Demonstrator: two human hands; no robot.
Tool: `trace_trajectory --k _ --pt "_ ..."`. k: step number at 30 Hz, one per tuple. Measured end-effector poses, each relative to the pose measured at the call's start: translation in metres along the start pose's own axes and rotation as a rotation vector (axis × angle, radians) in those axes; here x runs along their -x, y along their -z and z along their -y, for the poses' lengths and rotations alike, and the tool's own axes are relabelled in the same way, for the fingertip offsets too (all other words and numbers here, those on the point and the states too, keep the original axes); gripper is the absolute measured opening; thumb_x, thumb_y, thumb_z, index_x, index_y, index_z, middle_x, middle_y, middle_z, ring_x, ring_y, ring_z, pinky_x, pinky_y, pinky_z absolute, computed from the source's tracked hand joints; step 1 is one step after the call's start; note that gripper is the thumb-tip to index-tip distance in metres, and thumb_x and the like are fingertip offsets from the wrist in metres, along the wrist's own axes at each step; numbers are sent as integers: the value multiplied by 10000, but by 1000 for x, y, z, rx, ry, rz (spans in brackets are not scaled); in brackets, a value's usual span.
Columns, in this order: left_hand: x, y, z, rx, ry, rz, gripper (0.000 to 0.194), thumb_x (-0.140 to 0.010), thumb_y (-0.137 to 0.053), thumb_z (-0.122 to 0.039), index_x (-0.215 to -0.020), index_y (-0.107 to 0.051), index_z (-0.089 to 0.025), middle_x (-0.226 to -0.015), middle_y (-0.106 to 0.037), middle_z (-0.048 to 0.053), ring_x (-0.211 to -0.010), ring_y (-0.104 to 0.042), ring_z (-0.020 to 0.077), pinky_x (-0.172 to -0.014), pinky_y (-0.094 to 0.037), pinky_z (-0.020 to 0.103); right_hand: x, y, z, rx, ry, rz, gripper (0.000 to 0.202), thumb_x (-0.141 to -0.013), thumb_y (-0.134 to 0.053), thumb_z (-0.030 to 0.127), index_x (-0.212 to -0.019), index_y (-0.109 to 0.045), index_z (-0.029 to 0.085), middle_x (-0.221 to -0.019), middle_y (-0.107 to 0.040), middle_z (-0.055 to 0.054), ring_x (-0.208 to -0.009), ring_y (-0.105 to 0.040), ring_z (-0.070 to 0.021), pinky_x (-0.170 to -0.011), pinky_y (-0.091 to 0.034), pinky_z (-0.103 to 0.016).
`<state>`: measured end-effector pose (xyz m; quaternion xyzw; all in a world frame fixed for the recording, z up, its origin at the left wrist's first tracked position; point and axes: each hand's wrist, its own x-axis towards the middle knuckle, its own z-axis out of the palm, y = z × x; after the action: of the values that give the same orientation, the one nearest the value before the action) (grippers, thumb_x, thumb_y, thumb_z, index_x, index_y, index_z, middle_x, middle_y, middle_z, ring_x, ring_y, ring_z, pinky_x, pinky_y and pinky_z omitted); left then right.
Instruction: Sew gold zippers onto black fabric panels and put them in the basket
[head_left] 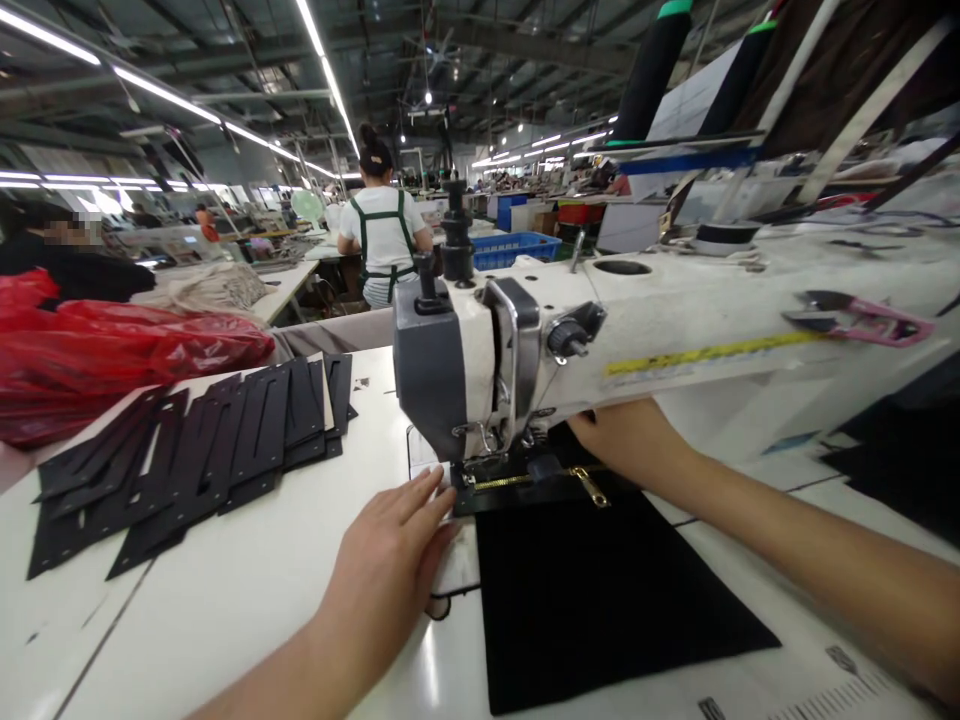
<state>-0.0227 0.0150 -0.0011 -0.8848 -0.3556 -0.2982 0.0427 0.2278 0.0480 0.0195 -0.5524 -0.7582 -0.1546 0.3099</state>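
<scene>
A black fabric panel (592,600) with a gold zipper (502,483) set in a black strip lies under the head of a sewing machine (469,370). The gold zipper pull (591,487) hangs over the strip to the right of the needle area. My left hand (397,540) lies flat with fingers stretched out, its fingertips at the strip's left end beside the presser foot. Behind the strip, under the machine arm, is my right hand (626,435); its fingers are mostly hidden, so their grip does not show.
Overlapping black slotted pieces (247,430) lie on the white table at left, near a red plastic bag (127,340). Pink-handled snips (862,318) and a yellow measuring tape (712,352) are on the machine arm. Thread cones (649,75) stand above. A person (382,225) works ahead.
</scene>
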Motion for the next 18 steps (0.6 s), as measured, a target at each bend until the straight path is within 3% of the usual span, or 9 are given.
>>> trace_trajectory --k 3,7,11,18 --pt "-3 -6 9 -46 -107 25 242 -876 -414 -125 -953 -642 -141 -1008 -672 114 -950 -633 254 -829 -517 465 24 1 25 -102 155 71 170 -868 -477 174 -791 -627 152 -699 -605 -38 -684 -579 -171 -680 -479 -329" --pt "-5 -13 4 -55 -130 27 258 -881 -389 -110 -911 -644 -129 -997 -675 123 -947 -636 248 -846 -509 476 39 -8 56 -217 301 137 223 -824 -477 102 -991 -624 91 -977 -645 -119 -947 -568 -252 -870 -441 -423" --pt "-5 -14 4 -17 -154 1 244 -878 -396 -115 -922 -636 -125 -987 -680 122 -930 -643 236 -816 -538 425 32 -18 57 -252 288 228 232 -794 -508 93 -991 -630 108 -1034 -644 -111 -950 -580 -248 -872 -455 -398" --pt "-9 -15 7 -13 -197 1 242 -870 -398 -95 -925 -634 -106 -966 -684 134 -909 -650 240 -790 -550 410 26 -17 53 -267 291 280 218 -801 -499 79 -967 -636 114 -1047 -639 -108 -948 -587 -240 -840 -472 -365"
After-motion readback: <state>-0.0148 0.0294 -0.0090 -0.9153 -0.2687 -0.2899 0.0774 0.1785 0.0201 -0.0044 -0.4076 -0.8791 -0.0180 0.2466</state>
